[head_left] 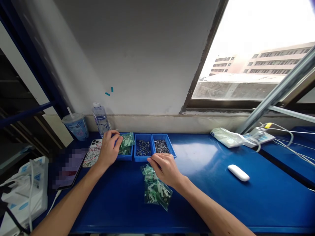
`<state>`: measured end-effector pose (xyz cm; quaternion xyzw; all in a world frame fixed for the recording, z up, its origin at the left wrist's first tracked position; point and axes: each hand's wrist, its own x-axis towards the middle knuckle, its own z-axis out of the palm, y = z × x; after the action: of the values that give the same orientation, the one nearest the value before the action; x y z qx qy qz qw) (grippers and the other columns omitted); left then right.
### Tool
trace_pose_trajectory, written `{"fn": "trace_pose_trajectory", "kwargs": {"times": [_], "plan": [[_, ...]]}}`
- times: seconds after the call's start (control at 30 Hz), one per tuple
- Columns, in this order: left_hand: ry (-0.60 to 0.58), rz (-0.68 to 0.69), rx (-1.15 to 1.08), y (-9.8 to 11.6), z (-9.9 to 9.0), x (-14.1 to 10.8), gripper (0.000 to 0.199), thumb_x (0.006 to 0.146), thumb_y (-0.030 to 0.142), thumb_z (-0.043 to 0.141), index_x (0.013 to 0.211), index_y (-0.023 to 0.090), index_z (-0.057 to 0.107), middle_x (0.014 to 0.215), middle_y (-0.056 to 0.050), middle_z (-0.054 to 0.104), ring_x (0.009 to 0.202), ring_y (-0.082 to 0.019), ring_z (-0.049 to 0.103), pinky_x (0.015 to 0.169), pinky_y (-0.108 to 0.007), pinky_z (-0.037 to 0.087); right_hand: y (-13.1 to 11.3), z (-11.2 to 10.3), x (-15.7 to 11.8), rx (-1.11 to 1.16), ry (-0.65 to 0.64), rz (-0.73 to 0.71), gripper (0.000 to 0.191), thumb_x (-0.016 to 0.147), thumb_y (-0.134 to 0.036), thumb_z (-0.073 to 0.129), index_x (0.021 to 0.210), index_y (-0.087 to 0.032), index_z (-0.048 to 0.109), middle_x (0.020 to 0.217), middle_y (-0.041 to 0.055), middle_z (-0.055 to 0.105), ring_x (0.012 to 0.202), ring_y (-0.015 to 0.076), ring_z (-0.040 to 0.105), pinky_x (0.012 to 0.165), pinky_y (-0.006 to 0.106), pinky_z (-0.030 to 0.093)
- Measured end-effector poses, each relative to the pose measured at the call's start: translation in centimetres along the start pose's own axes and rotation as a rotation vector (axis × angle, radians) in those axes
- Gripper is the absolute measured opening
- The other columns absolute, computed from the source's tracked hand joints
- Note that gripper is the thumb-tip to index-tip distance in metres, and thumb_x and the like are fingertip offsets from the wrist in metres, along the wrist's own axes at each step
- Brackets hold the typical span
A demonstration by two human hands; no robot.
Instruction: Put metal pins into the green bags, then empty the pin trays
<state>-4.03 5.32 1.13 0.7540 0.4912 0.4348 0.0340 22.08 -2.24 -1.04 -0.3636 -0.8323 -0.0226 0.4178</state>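
Observation:
My left hand (111,147) is at the left blue bin (125,157), its bent fingers and thumb closed at the edge of a green-tinted plastic bag (128,140) of small parts. More of this bag's contents lie in the bin below. My right hand (165,167) is pinched just in front of the other bins; whatever its fingertips hold is hidden or too small to name. Under and below it, green-tinted bags (157,192) of pale and metallic pieces lie on the blue table. Loose screw-like metal pieces fill the middle bin (143,159) and the right bin (173,154).
Behind my left hand stand a water bottle (100,118) and a lidded cup (78,127). A patterned phone case (91,156), a phone (71,167) and a power strip (39,193) lie left. Rightward are a white case (238,173), a packet (225,137) and cables.

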Motion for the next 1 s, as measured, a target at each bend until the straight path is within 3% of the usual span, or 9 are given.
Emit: {"fn": "trace_pose_trajectory", "kwargs": {"times": [0.17, 0.27, 0.37, 0.47, 0.63, 0.8, 1.0], "plan": [[-0.160, 0.075, 0.224, -3.6, -0.3, 0.7, 0.036, 0.099, 0.030, 0.047, 0.074, 0.019, 0.069, 0.109, -0.012, 0.063, 0.112, -0.033, 0.052, 0.105, -0.059, 0.038, -0.4, -0.5, 0.2, -0.077, -0.352, 0.160, 0.051, 0.112, -0.044, 0.046, 0.073, -0.019, 0.067, 0.056, -0.0004, 0.064, 0.042, 0.0097, 0.047, 0.050, 0.025, 0.030], [-0.208, 0.102, 0.297, -3.9, -0.3, 0.5, 0.033, 0.094, 0.031, 0.054, 0.065, 0.019, 0.065, 0.105, -0.011, 0.061, 0.110, -0.033, 0.054, 0.106, -0.060, 0.037, -0.6, -1.0, 0.6, -0.136, -0.487, 0.196, 0.041, 0.107, -0.049, 0.057, 0.088, -0.019, 0.078, 0.071, 0.0027, 0.077, 0.049, 0.0135, 0.059, 0.055, 0.027, 0.038], [-0.150, 0.105, 0.300, -3.1, -0.7, 0.5, 0.024, 0.093, 0.034, 0.059, 0.074, 0.020, 0.065, 0.101, -0.011, 0.059, 0.107, -0.033, 0.056, 0.103, -0.057, 0.040, -0.7, -1.3, 0.9, -0.230, -0.571, 0.191, 0.038, 0.108, -0.044, 0.057, 0.097, -0.017, 0.081, 0.074, 0.0055, 0.078, 0.055, 0.0186, 0.066, 0.055, 0.029, 0.040], [-0.190, 0.191, 0.212, -1.8, -1.1, 0.7, 0.028, 0.102, 0.034, 0.050, 0.086, 0.021, 0.070, 0.100, -0.010, 0.063, 0.101, -0.029, 0.059, 0.094, -0.046, 0.045, -0.7, -1.5, 1.0, -0.268, -0.632, 0.203, 0.040, 0.107, -0.045, 0.057, 0.095, -0.016, 0.082, 0.065, 0.0063, 0.074, 0.052, 0.0209, 0.065, 0.051, 0.030, 0.037], [-0.394, 0.247, 0.050, -0.3, -0.8, 0.3, 0.046, 0.109, 0.036, 0.039, 0.080, 0.021, 0.073, 0.091, -0.006, 0.072, 0.085, -0.022, 0.064, 0.087, -0.038, 0.047, -1.0, -1.5, 1.1, -0.293, -0.714, 0.217, 0.051, 0.098, -0.059, 0.067, 0.114, -0.012, 0.079, 0.059, 0.0048, 0.069, 0.051, 0.0222, 0.064, 0.048, 0.030, 0.035], [-0.375, 0.202, -0.021, -0.4, -0.3, 0.0, 0.048, 0.106, 0.041, 0.045, 0.071, 0.022, 0.070, 0.074, -0.005, 0.068, 0.074, -0.022, 0.064, 0.080, -0.034, 0.050, -1.0, -1.5, 1.2, -0.262, -0.738, 0.227, 0.060, 0.091, -0.065, 0.073, 0.120, -0.013, 0.076, 0.062, 0.0036, 0.071, 0.056, 0.0233, 0.067, 0.049, 0.029, 0.036], [-0.363, 0.197, -0.080, -0.3, -0.4, 0.0, 0.052, 0.105, 0.048, 0.044, 0.064, 0.023, 0.065, 0.065, -0.004, 0.063, 0.065, -0.021, 0.062, 0.075, -0.033, 0.052, -0.7, -1.4, 1.2, -0.182, -0.724, 0.246, 0.041, 0.094, -0.051, 0.078, 0.116, -0.017, 0.077, 0.062, 0.0010, 0.070, 0.058, 0.0225, 0.068, 0.053, 0.028, 0.040]]}}
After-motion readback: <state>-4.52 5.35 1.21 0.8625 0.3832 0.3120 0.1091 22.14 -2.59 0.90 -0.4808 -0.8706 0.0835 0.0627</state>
